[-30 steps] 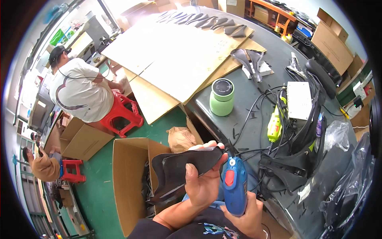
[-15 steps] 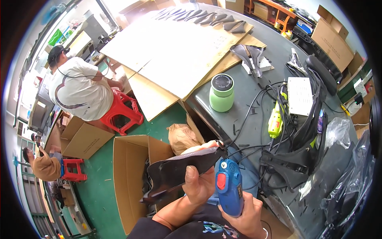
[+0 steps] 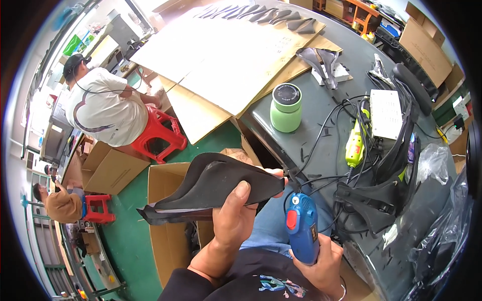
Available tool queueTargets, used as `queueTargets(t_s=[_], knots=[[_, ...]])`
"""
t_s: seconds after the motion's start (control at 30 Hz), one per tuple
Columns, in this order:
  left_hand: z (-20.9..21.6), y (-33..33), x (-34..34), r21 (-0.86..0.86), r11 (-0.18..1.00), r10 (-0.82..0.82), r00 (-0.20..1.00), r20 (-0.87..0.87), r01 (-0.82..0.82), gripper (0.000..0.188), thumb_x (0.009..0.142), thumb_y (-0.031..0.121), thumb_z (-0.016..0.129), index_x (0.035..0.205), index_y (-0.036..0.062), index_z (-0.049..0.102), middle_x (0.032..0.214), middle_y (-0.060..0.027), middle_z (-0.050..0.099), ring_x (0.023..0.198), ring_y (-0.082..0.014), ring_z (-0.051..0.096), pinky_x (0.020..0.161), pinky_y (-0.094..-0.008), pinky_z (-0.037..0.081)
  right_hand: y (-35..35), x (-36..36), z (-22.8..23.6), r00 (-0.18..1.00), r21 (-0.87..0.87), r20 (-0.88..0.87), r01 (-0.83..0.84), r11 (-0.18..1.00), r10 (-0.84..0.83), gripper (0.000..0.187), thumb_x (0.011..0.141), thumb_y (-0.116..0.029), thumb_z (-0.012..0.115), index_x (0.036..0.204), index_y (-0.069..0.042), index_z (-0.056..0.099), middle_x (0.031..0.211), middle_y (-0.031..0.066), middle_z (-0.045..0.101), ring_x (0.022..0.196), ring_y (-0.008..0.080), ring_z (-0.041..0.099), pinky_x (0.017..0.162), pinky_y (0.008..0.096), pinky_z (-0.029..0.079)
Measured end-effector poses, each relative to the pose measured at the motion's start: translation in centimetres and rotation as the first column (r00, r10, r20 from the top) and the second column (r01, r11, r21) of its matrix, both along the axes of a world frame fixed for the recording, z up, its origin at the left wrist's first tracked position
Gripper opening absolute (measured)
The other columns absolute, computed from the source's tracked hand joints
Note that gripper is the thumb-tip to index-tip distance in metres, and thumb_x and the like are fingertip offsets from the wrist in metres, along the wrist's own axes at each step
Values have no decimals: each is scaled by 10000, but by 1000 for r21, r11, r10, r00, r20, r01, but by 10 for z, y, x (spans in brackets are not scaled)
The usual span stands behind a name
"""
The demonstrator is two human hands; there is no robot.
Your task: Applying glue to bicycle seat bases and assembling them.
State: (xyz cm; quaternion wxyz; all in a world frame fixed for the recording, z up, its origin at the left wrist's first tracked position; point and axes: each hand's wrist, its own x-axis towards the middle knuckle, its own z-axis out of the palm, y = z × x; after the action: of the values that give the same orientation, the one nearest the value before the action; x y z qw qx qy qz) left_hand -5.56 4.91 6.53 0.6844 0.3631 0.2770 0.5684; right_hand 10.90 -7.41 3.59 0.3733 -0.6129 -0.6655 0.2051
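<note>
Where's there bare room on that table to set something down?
The middle of the pale board looks bare, though glare washes it out; a row of black pieces borders its far side. A narrow grey table strip shows between board and green jar. It's crowded right of the jar: lime-green tool, white box, black gear.

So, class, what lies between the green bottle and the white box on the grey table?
In the head view, black cables, small dark scraps and, nearest the white box, a yellow-green tool lie between them on the grey table.
</note>
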Motion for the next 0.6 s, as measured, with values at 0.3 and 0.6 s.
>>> queueTargets(t_s=[0.3,0.6], knots=[[5,3,-5,69,997,30,991,-129,-21,359,852,189,519,1085,-84,512,1030,-236,600,950,-320,608,850,-413,489,0,-2,0,998,10,62,-24,1000,24,593,510,-118,809,988,51,502,634,112,570,501,275,539,514,348,438],[5,6,-11,87,996,17,879,-477,28,377,823,169,575,1122,-53,515,1040,-179,607,968,-262,593,907,-383,444,2,-4,-1,996,12,87,-33,999,32,576,515,-117,809,977,45,506,631,110,567,499,271,535,515,344,435]])
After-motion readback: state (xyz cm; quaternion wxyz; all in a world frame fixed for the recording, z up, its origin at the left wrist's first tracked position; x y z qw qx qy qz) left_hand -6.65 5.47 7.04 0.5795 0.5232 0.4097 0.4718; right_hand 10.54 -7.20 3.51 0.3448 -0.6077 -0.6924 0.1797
